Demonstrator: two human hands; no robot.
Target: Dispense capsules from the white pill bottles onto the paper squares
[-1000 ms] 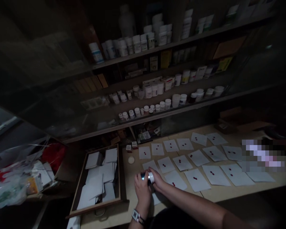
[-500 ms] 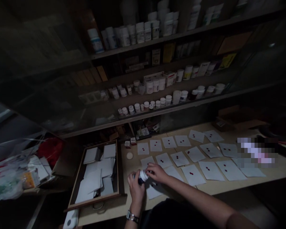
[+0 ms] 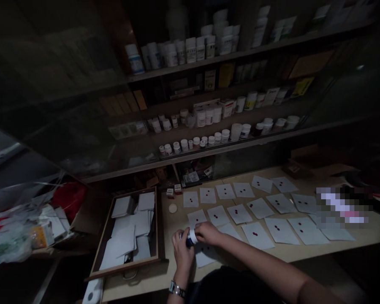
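Note:
My left hand (image 3: 183, 249), with a metal watch on its wrist, is wrapped round a pill bottle (image 3: 190, 239) with a white neck and a dark label. The bottle is tilted with its mouth toward the right. Right at that mouth are the bent fingers of my right hand (image 3: 208, 233); the fingertips are hidden, so whether they hold a pill cannot be seen. Beneath the hands lies a paper square (image 3: 205, 258) with small dark red pills. More paper squares (image 3: 258, 235) spread in rows to the right, most with a pair of pills.
An open wooden drawer (image 3: 158, 228) of white papers is at the left. A round white lid (image 3: 172, 208) and two small boxes (image 3: 177, 188) are on the table (image 3: 177, 219). Shelves of medicine bottles (image 3: 191, 50) rise behind. A cardboard box (image 3: 316, 162) stands at right.
My right fingers have moved from just off the bottle's mouth right up against it. My left hand keeps its hold on the bottle. The view has shifted slightly.

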